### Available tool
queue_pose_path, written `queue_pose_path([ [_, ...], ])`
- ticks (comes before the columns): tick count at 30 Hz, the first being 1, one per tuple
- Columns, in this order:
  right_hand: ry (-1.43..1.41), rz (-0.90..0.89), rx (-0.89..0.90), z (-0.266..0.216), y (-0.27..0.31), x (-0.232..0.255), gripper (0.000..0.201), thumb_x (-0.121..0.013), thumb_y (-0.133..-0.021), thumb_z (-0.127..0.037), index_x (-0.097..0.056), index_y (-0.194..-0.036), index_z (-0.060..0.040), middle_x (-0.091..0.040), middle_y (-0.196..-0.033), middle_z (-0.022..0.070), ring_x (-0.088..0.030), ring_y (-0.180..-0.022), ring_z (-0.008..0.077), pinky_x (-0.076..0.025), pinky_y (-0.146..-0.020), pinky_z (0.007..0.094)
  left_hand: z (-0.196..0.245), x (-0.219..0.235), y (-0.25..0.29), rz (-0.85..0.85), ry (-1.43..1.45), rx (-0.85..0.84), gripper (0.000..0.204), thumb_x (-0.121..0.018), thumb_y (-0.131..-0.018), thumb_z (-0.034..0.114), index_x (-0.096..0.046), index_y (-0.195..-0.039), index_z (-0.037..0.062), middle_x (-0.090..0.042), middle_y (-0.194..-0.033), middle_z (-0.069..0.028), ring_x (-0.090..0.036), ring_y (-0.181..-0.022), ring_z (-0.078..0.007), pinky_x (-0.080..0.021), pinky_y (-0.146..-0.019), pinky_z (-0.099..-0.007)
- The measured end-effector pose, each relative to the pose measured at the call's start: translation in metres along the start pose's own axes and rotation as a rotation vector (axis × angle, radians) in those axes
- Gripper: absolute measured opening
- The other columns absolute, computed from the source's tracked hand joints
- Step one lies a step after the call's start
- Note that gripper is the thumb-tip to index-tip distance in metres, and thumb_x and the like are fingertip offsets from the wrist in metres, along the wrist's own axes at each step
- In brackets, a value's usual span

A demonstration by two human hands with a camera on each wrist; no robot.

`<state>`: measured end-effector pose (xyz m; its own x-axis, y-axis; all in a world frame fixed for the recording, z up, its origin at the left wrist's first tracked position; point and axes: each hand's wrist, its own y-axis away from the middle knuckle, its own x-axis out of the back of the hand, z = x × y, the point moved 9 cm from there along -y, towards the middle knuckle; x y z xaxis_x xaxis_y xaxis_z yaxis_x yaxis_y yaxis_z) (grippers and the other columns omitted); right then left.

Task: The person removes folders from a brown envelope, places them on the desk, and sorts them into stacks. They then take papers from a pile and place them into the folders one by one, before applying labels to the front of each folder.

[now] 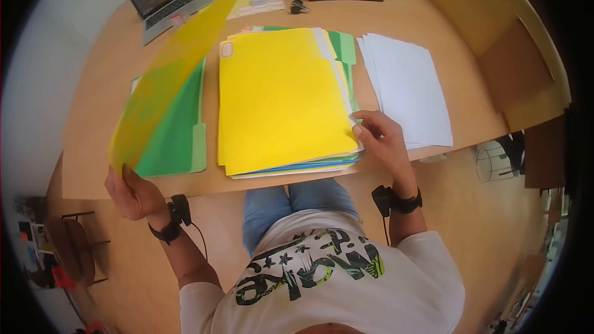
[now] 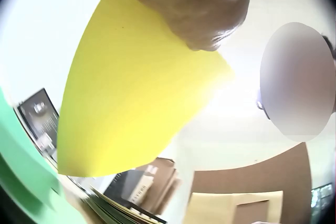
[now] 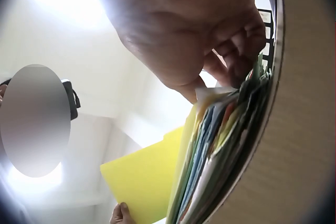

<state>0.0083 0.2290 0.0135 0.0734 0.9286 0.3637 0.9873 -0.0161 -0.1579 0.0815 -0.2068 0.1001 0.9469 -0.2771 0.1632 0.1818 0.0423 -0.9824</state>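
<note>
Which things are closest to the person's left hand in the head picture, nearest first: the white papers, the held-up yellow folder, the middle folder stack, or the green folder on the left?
1. Yellow folder: in the left hand.
2. Green folder: on the table, just beyond it.
3. Folder stack: in the middle.
4. White papers: right side, farthest.

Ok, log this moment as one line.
left hand: holds yellow folder; right hand: touches folder stack; green folder: left of stack; white papers: right of stack
</note>
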Motion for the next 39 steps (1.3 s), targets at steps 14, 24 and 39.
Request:
queue_pose_path([
  [14,0.105,0.08,-0.086,0.014,0.0,-0.008,0.049,-0.077,-0.078,-0.016,-0.06,-0.122,-0.002,-0.048,-0.066,-0.0008,-0.044,-0.056,0.006,-0.037,-0.051,0.0209,-0.066,-0.029,0.059,-0.785,0.057,0.107,0.026,-0.056,-0.085,-0.006,-0.066,-0.106,0.0045,-0.067,-0.106,-0.0133,-0.062,-0.102,-0.0305,-0.041,-0.1,-0.0457],
  [24,-0.129,0.087,-0.113,0.021,0.002,-0.013,0.04,-0.076,-0.079,-0.012,-0.061,-0.115,0.0009,-0.05,-0.068,-0.0032,-0.047,-0.062,0.0039,-0.037,-0.054,0.0194,0.017,-0.045,0.045,-0.722,0.364,0.286,0.031,-0.054,-0.079,-0.006,-0.062,-0.108,0.0009,-0.062,-0.115,-0.0158,-0.057,-0.11,-0.0369,-0.041,-0.097,-0.0457],
  [39,-0.458,0.062,-0.205,0.031,0.0,-0.007,0.018,-0.065,-0.09,-0.009,-0.063,-0.104,0.0023,-0.063,-0.082,-0.0007,-0.055,-0.077,0.0034,-0.044,-0.071,0.0192,0.151,-0.111,0.061,-1.064,0.562,0.089,0.042,-0.075,-0.074,0.027,-0.066,-0.112,0.0101,-0.058,-0.115,-0.0083,-0.05,-0.103,-0.0283,-0.04,-0.086,-0.0398],
])
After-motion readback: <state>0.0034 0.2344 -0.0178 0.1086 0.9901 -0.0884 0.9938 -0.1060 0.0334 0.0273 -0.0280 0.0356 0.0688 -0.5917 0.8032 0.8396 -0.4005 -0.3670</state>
